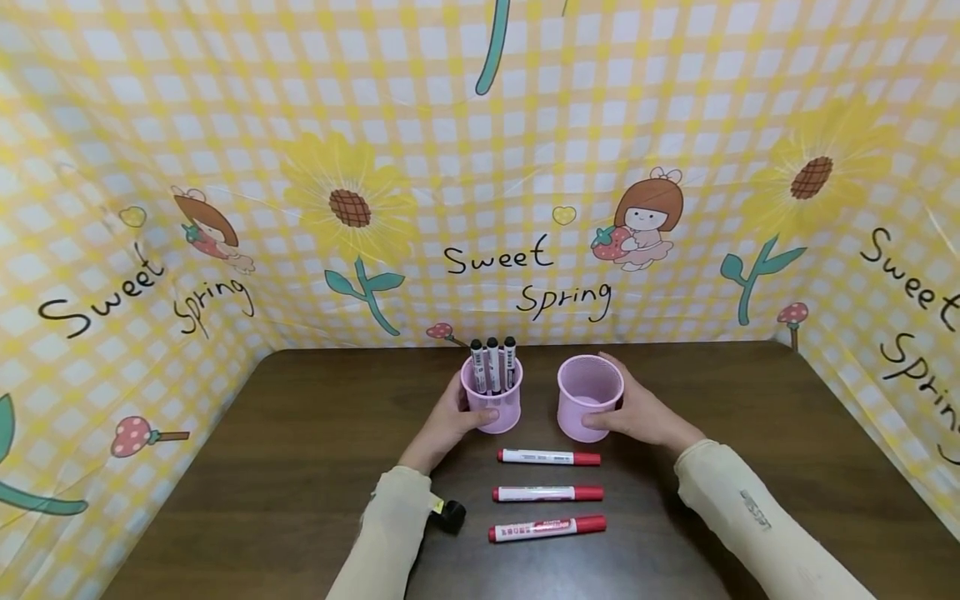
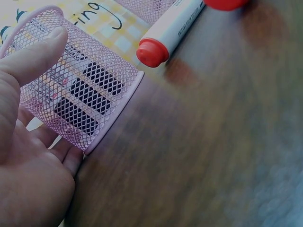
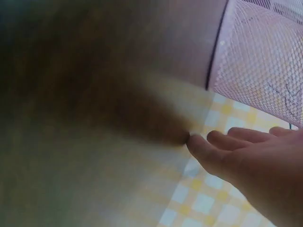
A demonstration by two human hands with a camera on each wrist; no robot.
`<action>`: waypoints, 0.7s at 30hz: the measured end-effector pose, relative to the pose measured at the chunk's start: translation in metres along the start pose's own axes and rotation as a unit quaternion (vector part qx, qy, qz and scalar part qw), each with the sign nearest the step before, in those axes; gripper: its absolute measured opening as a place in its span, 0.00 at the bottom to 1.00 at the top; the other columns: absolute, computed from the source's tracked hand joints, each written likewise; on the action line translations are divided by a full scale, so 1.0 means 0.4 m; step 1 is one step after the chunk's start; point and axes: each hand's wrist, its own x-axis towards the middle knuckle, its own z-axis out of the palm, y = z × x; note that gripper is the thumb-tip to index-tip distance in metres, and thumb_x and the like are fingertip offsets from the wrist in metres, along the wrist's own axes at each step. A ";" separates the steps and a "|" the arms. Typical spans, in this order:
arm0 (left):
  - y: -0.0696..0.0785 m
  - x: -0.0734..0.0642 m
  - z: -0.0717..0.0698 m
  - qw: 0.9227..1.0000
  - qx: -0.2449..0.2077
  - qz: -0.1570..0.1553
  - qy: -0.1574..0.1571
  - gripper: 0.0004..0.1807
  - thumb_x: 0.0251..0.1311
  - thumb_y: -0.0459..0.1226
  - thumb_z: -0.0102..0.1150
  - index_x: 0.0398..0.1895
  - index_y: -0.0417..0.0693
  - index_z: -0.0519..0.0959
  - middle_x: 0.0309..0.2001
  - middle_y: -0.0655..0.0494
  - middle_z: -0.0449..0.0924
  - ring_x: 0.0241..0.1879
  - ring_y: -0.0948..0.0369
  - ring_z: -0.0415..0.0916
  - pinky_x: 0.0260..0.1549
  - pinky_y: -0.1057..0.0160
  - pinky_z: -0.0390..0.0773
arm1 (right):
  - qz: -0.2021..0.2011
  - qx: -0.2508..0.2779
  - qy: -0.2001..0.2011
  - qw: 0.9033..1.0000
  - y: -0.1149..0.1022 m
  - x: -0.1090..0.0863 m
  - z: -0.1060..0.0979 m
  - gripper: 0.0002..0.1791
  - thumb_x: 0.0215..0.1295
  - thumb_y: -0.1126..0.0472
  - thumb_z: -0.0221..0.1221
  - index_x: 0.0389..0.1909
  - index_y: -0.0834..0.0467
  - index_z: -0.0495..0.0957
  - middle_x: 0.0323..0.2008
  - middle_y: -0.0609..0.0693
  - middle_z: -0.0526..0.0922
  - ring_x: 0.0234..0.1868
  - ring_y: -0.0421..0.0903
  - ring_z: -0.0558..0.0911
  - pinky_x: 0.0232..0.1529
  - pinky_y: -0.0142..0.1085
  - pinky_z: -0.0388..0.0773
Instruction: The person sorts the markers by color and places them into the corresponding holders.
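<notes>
A: While the left hand (image 1: pixel 456 421) grasps the left pink mesh cup (image 1: pixel 504 414), what does that cup hold?
B: Three black-ended markers (image 1: pixel 492 367), ends up.
A: And the right hand (image 1: pixel 637 410)?
B: Its fingers extend, unclenched, beside the right pink mesh cup (image 1: pixel 576 421), thumb at the front.
A: The red-ended markers (image 1: pixel 547 493)?
B: Three lie on the brown table (image 1: pixel 315 467), nearer the person than both cups

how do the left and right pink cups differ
The left cup holds three black-capped markers; the right cup shows nothing inside. The left cup has the left hand around it, while the right cup has the right hand at its side. Both are pink, round, open-topped mesh cups.
</notes>
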 end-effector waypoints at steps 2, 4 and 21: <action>-0.001 0.001 0.003 1.000 -0.002 0.002 -0.001 0.49 0.58 0.26 0.68 0.79 0.45 0.52 0.72 0.44 0.63 0.71 0.49 0.60 0.69 0.50 0.59 | -0.007 0.010 0.002 1.000 -0.002 0.000 0.001 0.52 0.53 0.62 0.76 0.74 0.66 0.55 0.62 0.65 0.73 0.61 0.61 0.73 0.63 0.56 0.64; 0.000 0.001 0.005 1.000 -0.003 0.003 -0.004 0.48 0.58 0.27 0.68 0.79 0.45 0.52 0.72 0.43 0.63 0.71 0.49 0.60 0.69 0.50 0.58 | -0.004 0.019 0.003 1.000 -0.006 -0.003 0.001 0.47 0.54 0.62 0.75 0.70 0.66 0.60 0.60 0.64 0.74 0.60 0.60 0.74 0.62 0.54 0.66; -0.009 0.003 -0.001 1.000 0.002 0.010 -0.010 0.50 0.58 0.26 0.67 0.80 0.48 0.50 0.73 0.44 0.61 0.71 0.49 0.59 0.68 0.50 0.59 | 0.044 0.101 0.018 0.994 0.003 0.004 0.034 0.50 0.55 0.64 0.74 0.73 0.65 0.55 0.63 0.66 0.71 0.64 0.62 0.70 0.65 0.53 0.61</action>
